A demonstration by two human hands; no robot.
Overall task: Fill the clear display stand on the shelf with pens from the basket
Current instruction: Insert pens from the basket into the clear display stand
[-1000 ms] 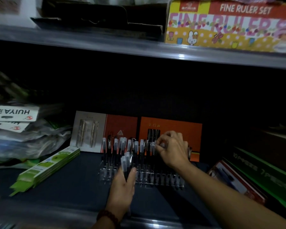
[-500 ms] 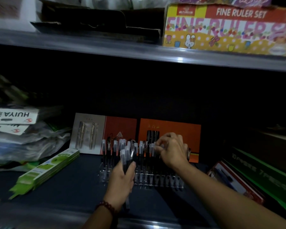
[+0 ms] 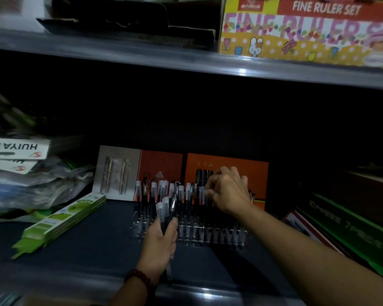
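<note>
The clear display stand (image 3: 210, 236) sits on the dark lower shelf, its back rows holding several black pens with clear caps (image 3: 155, 191). My left hand (image 3: 159, 244) grips a bundle of such pens (image 3: 166, 210), caps up, just in front of the stand's left part. My right hand (image 3: 228, 192) reaches over the stand's right half and pinches the cap of one pen (image 3: 205, 194) standing in a back row. The basket is out of view.
Orange pen gift boxes (image 3: 228, 164) lean behind the stand. A green flat box (image 3: 60, 221) lies to the left below bagged packs (image 3: 31, 182). Red and green boxes (image 3: 345, 226) lie at the right. The upper shelf edge (image 3: 186, 60) carries a ruler set box (image 3: 307, 29).
My left hand has lifted the pen bundle slightly up and toward the stand. My right hand has stayed at the same pen in the back row.
</note>
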